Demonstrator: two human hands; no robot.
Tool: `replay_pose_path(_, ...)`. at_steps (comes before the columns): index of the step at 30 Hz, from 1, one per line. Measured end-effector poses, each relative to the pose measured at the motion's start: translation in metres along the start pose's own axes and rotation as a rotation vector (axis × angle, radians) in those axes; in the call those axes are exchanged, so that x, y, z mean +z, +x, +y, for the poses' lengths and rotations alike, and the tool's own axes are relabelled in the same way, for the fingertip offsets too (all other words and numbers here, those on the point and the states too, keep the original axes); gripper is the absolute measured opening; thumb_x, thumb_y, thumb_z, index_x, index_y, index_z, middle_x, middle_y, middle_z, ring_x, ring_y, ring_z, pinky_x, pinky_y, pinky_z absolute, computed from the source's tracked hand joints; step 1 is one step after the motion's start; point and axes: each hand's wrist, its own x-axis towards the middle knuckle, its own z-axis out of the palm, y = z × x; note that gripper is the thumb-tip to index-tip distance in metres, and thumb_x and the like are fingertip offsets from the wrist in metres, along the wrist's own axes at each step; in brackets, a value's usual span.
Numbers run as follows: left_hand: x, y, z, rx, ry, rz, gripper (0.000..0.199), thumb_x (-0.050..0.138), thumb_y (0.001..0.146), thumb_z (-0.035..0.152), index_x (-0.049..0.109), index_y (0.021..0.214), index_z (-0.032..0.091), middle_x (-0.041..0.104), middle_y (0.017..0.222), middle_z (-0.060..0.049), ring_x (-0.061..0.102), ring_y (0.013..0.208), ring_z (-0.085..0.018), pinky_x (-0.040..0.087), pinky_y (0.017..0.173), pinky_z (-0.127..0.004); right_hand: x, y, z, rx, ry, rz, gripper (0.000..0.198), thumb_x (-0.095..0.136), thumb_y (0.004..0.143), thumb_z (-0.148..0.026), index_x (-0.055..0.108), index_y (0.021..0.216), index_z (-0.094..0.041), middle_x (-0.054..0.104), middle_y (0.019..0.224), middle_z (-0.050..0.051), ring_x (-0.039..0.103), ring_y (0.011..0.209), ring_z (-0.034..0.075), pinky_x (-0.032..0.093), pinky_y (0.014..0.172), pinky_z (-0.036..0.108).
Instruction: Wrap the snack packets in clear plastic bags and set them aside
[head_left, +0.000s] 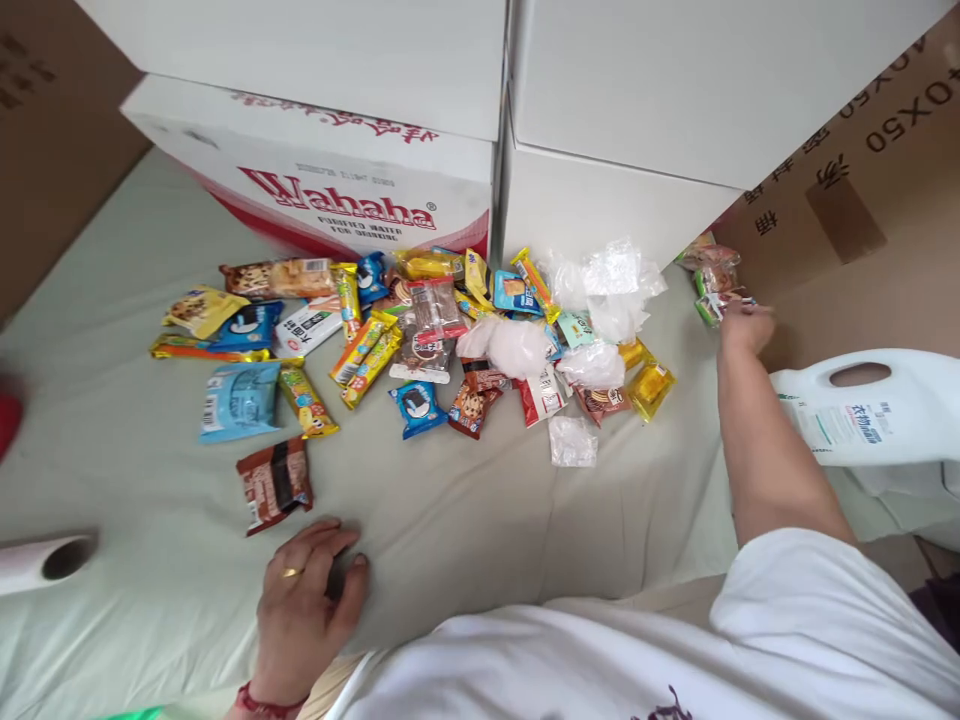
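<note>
The step in hand seems to be the handling of the small packets (712, 262) that lie at the far right, beside the brown cardboard (795, 290). The right hand (748, 326) is there at the end of an outstretched arm, and its fingers are at the nearest of these packets; the back of the hand covers the contact, so I cannot tell if the grip is closed on it or only touches it. The left hand (304, 605) rests on the pale green cloth (465, 520), with fingers loosely bent and thumb apart, and it holds nothing. The nearest thing to it is a brown packet (276, 485), which lies just beyond its fingertips. The other snack packets make a wide, mixed spread in front of the Wahaha box (315, 170) and the plain white box (600, 205), with several crumpled clear plastic pieces (517, 348) lying among them, well apart from the right hand. In my judgement, the next move calls for a sure pinch on one packet at the right, by its edge or its body, because the wrappers look smooth and may slip. The forearm would also need care near the white jug (915, 410), which lies close beside it.
</note>
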Motion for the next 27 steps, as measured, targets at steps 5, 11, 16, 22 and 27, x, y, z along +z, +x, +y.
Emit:
replay_pose_path(5,0.000,-0.004,-0.003,-0.020,-0.088,0.019,0.010,0.059,0.091,0.018,0.063,0.101,0.020,0.067,0.099,-0.010,0.066,0.106,-0.030,0.051,0.092,-0.045,-0.036,-0.096,-0.069,-0.234,0.213,-0.139,0.016,0.056,0.095,-0.027,0.067,0.097,-0.016,0.068,0.085,0.006,0.055,0.072,0.016,0.042,0.071,0.028)
replay_pose_path(11,-0.002,-0.011,0.000,-0.194,-0.323,0.065,0.008,0.060,0.091,0.019,0.068,0.088,0.021,0.070,0.092,-0.007,0.068,0.102,-0.024,0.053,0.092,-0.038,-0.069,-0.237,-0.105,-0.598,-0.014,-0.889,0.011,0.064,0.090,-0.031,0.070,0.089,-0.022,0.067,0.091,0.005,0.058,0.075,0.018,0.043,0.068,0.028)
replay_pose_path(16,-0.010,-0.005,0.019,-0.475,-0.648,0.010,0.016,0.059,0.093,0.032,0.070,0.092,0.020,0.068,0.092,-0.005,0.066,0.086,-0.018,0.055,0.080,-0.032,-0.060,-0.301,-0.096,-0.315,0.191,-0.802,0.020,0.060,0.093,-0.041,0.070,0.087,-0.024,0.064,0.083,0.006,0.056,0.073,0.020,0.045,0.069,0.032)
replay_pose_path(22,0.004,0.041,0.062,-0.760,-1.400,-0.389,0.053,0.066,0.086,0.064,0.070,0.115,0.020,0.071,0.112,-0.011,0.069,0.087,-0.021,0.052,0.062,-0.029,-0.053,-0.369,-0.146,0.094,0.797,-1.132,0.037,0.073,0.081,-0.061,0.076,0.093,-0.027,0.068,0.078,0.001,0.057,0.066,0.018,0.048,0.064,0.031)
replay_pose_path(27,0.028,0.056,0.075,-0.835,-1.486,-0.297,0.044,0.086,0.068,0.053,0.067,0.084,0.017,0.057,0.058,0.005,0.047,0.052,-0.008,0.035,0.050,-0.022,-0.047,-0.385,-0.171,-0.033,0.756,-1.171,0.032,0.075,0.081,-0.056,0.078,0.088,-0.025,0.071,0.079,0.002,0.060,0.071,0.018,0.047,0.066,0.030)
